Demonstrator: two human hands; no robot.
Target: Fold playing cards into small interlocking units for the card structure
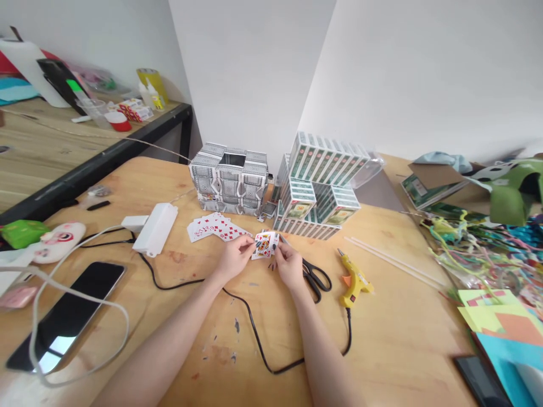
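Between my two hands I hold a playing card with a red and yellow court figure. My left hand pinches its left side, and my right hand pinches its right side. Just behind my left hand lies a fanned spread of red playing cards. Beyond it stands a box-like structure built of grey-backed cards, with an opening in its top. Partly behind my right hand, black-handled scissors rest on the table. A yellow hot glue gun lies farther right.
Green-and-white card boxes are stacked at the back. A white power strip and a phone lie left. Black cable loops across the table. Two clear glue sticks lie right, near coloured paper and tangled craft materials.
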